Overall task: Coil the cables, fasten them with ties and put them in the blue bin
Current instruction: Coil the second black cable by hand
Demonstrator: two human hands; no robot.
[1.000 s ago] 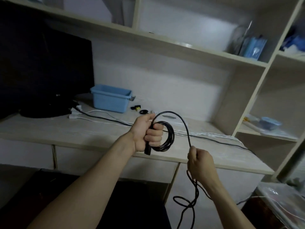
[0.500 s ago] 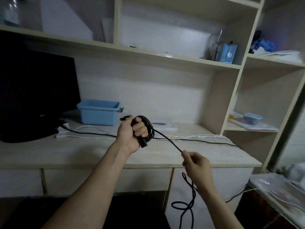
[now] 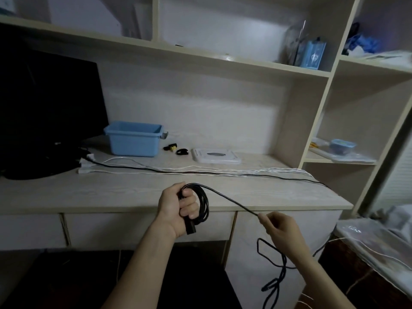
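Head view: you're coiling the black cable (image 3: 231, 200) before the tabletop (image 3: 89, 192).
Your left hand (image 3: 178, 208) grips the coil; right hand (image 3: 279, 226) pinches the strand. No writing legible.

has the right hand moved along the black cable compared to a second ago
Yes. The right hand now pinches the black cable below the desk edge, farther from the left hand.

My left hand (image 3: 178, 208) grips a black cable (image 3: 231, 200) partly wound into loops; my right (image 3: 282, 228) pinches its slack, which dangles tangled. The open blue bin (image 3: 133, 142) sits on the desk.
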